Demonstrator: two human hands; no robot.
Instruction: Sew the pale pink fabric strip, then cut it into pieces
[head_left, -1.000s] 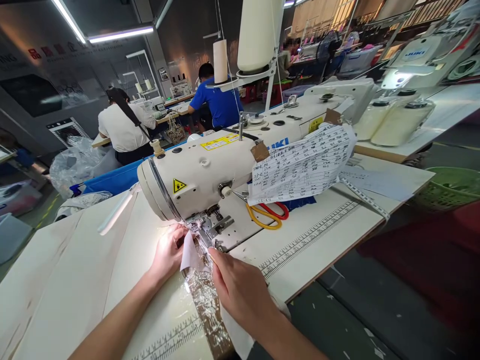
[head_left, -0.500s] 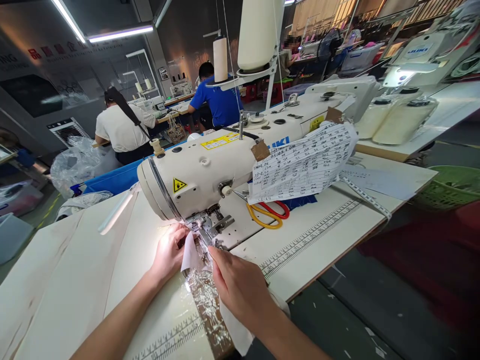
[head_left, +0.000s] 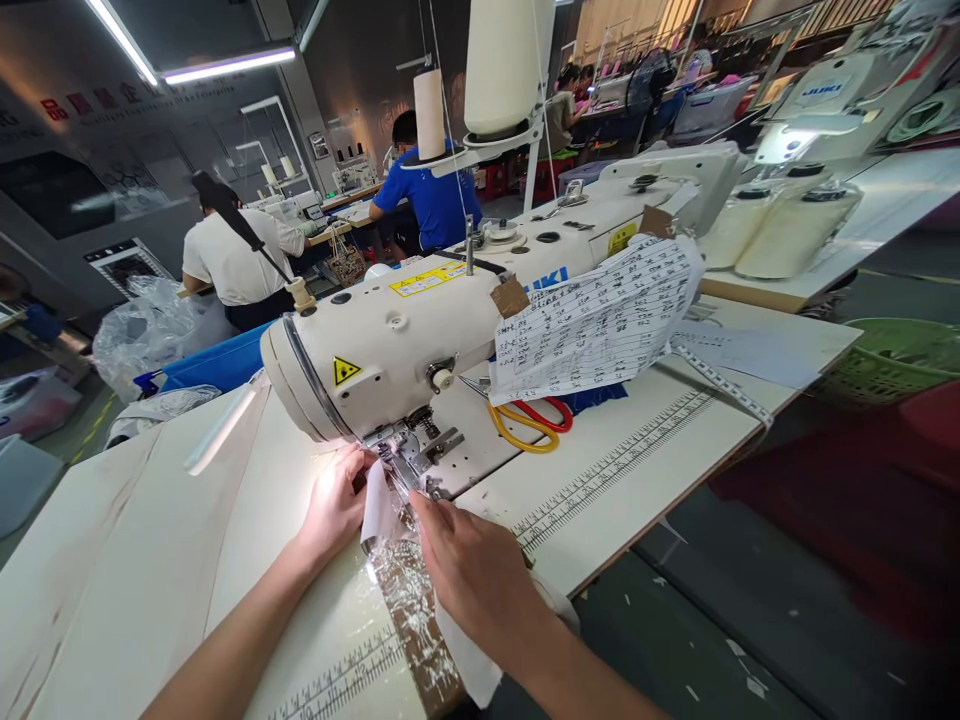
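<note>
A white sewing machine (head_left: pixel 390 330) stands in front of me, its needle and presser foot area (head_left: pixel 405 465) lit by a lamp. White fabric (head_left: pixel 379 515) lies at the foot, and a strip of it hangs down past the table's near edge. My left hand (head_left: pixel 341 500) is closed at the left of the foot, its fingertips pinching the fabric's edge. At the right of the foot, my right hand (head_left: pixel 472 570) is closed, thumb and fingers together on the fabric; its fingertips are partly hidden.
Scissors with yellow and red handles (head_left: pixel 536 425) lie behind my right hand. A handwritten sheet (head_left: pixel 592 330) hangs on the machine. Rulers (head_left: pixel 615 470) are printed on the table (head_left: pixel 150 560). Thread cones (head_left: pixel 499 70) stand above. Two people sit at machines farther back.
The view has shifted slightly, so the scene sits a little farther left. Both hands stay at the presser foot, still on the fabric, with hardly any movement.
</note>
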